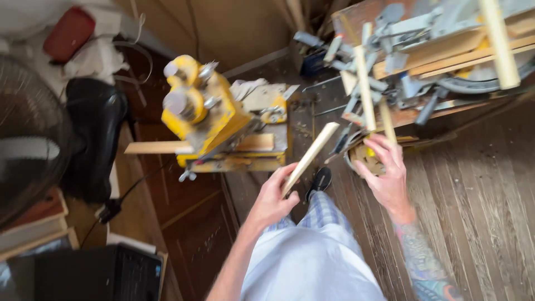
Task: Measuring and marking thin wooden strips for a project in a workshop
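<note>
My left hand (274, 196) grips a short light wooden strip (310, 156) that slants up and to the right. My right hand (384, 170) is closed on the lower end of another thin wooden stick (364, 83), which stands nearly upright in front of a cluttered workbench. Just below the right hand sits a round container (365, 159) holding wood pieces. Both hands are over a dark plank floor, with my legs and one black shoe (320, 180) below them.
A yellow power tool (209, 114) with a wooden board (159, 147) through it sits at centre left. A workbench (440, 50) with a saw, wood strips and metal parts fills the upper right. A fan (28, 139), a black bag (95, 134) and a black case (95, 273) stand left.
</note>
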